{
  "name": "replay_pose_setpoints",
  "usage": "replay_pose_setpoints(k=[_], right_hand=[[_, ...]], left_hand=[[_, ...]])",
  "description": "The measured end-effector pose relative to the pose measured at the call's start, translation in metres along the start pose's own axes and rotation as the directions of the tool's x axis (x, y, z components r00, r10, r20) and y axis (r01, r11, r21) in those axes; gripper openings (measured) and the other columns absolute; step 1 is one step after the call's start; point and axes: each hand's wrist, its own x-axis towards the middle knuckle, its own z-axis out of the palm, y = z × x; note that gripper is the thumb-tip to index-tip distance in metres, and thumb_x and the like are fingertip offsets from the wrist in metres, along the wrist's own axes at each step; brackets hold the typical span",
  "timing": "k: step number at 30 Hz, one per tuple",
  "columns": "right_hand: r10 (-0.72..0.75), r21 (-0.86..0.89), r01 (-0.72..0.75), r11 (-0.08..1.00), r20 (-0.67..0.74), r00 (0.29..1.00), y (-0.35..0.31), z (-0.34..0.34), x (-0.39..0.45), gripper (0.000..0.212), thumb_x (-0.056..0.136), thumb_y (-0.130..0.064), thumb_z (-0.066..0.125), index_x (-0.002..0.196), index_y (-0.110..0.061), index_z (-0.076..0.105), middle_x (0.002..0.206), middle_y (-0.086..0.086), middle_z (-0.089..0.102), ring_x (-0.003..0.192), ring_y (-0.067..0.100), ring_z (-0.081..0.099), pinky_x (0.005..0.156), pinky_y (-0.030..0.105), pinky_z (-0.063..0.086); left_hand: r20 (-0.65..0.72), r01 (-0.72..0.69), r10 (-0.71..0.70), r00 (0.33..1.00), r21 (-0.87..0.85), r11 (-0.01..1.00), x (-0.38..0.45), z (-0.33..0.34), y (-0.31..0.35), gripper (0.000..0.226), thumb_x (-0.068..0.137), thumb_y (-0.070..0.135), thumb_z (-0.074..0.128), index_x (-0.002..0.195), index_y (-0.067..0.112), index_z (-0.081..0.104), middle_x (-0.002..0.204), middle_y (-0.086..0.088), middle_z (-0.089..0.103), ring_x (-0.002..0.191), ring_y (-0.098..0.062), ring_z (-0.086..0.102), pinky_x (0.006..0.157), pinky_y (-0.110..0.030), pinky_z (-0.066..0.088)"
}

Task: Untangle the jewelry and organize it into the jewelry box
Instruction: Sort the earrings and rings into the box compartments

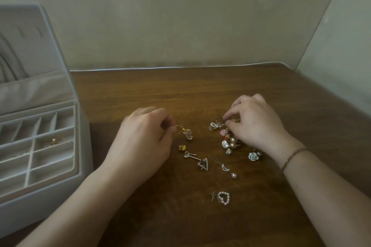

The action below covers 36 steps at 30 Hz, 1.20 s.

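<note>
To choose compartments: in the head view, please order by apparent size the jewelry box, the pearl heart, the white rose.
1. jewelry box, by far largest
2. pearl heart
3. white rose; nearly alike, and the heart lies nearer the camera, so unsure

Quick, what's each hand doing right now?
Left hand: pinches the gold hook earring.
Right hand: fingertips pinch a piece in the jewelry pile; which piece cannot be told.

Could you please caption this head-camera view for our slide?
Left hand pinches a gold-hook earring; right hand picks at the tangled pile beside the open jewelry box.
</note>
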Motion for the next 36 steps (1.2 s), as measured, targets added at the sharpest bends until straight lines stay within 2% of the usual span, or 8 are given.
replay_pose_setpoints(k=[9,14,20,23,27,30,33,36], right_hand=[[-0.033,-0.096,0.023,0.995,-0.106,0.994,-0.007,-0.012,-0.008,0.007,0.093,-0.034,0.062,0.093,-0.036,0.069,0.111,-0.018,0.057,0.109,0.012,0.039,0.090,0.033,0.035],[0.001,-0.161,0.005,0.987,0.036,0.999,-0.009,-0.015,-0.011,0.020,0.092,-0.037,0.063,0.110,-0.039,0.069,0.124,-0.017,0.055,0.114,0.014,0.038,0.094,0.035,0.036],[0.133,-0.141,-0.123,0.982,0.067,0.989,-0.019,-0.015,-0.014,0.008,0.091,-0.034,0.064,0.098,-0.037,0.067,0.116,-0.011,0.054,0.115,0.017,0.043,0.096,0.037,0.040],[0.093,-0.207,-0.076,0.975,0.076,0.993,-0.019,-0.014,-0.018,0.007,0.094,-0.033,0.057,0.093,-0.039,0.059,0.115,-0.012,0.052,0.113,0.016,0.040,0.091,0.034,0.040],[0.095,-0.213,-0.096,0.972,-0.016,0.995,-0.007,-0.004,-0.013,0.028,0.086,-0.029,0.062,0.075,-0.048,0.044,0.113,-0.015,0.048,0.111,0.018,0.035,0.091,0.043,0.044],[-0.049,-0.143,0.034,0.989,-0.108,0.993,0.036,0.024,0.004,0.018,0.083,-0.046,0.057,0.079,-0.058,0.044,0.102,-0.021,0.042,0.106,0.023,0.044,0.083,0.057,0.047],[-0.183,-0.010,0.183,0.983,-0.151,0.971,-0.016,0.001,-0.011,0.030,0.082,-0.029,0.067,0.079,-0.051,0.048,0.095,-0.020,0.048,0.098,0.022,0.049,0.075,0.054,0.049],[-0.254,0.100,0.268,0.958,-0.130,0.958,-0.107,-0.034,-0.032,0.036,0.081,-0.017,0.071,0.076,-0.047,0.052,0.097,-0.019,0.056,0.103,0.015,0.043,0.085,0.040,0.038]], left_hand=[[0.016,-0.050,0.051,0.999,-0.017,0.999,-0.003,-0.009,0.012,0.005,0.089,0.023,0.067,0.085,0.024,0.068,0.081,0.014,0.062,0.081,-0.007,0.057,0.074,-0.027,0.049],[0.016,-0.091,0.091,0.996,0.008,0.996,-0.005,-0.014,0.018,0.005,0.090,0.021,0.064,0.088,0.018,0.068,0.085,0.009,0.064,0.086,-0.014,0.057,0.080,-0.039,0.052],[0.015,-0.126,0.125,0.992,0.029,0.992,0.001,-0.063,0.020,0.005,0.090,0.026,0.066,0.085,0.024,0.067,0.081,0.015,0.059,0.078,-0.006,0.056,0.073,-0.029,0.051],[0.074,-0.114,0.108,0.991,0.085,0.990,-0.005,-0.099,0.002,0.003,0.086,0.023,0.069,0.083,0.024,0.069,0.078,0.015,0.060,0.076,-0.004,0.054,0.072,-0.024,0.045],[0.088,0.025,-0.041,0.995,0.172,0.985,-0.033,-0.152,-0.049,0.006,0.085,0.023,0.072,0.081,0.027,0.071,0.078,0.013,0.064,0.075,0.000,0.057,0.067,-0.016,0.041],[0.027,0.181,-0.189,0.982,0.186,0.966,-0.064,-0.179,-0.084,0.008,0.084,0.026,0.073,0.078,0.031,0.071,0.077,0.014,0.066,0.077,0.000,0.059,0.068,-0.017,0.043],[-0.036,0.249,-0.247,0.968,0.211,0.945,-0.091,-0.193,-0.109,0.017,0.081,0.023,0.077,0.070,0.033,0.068,0.072,0.014,0.064,0.074,-0.002,0.058,0.067,-0.020,0.043],[-0.110,0.305,-0.288,0.951,0.219,0.927,-0.110,-0.201,-0.123,0.019,0.079,0.025,0.078,0.068,0.035,0.066,0.072,0.015,0.061,0.075,-0.003,0.057,0.067,-0.021,0.040]])
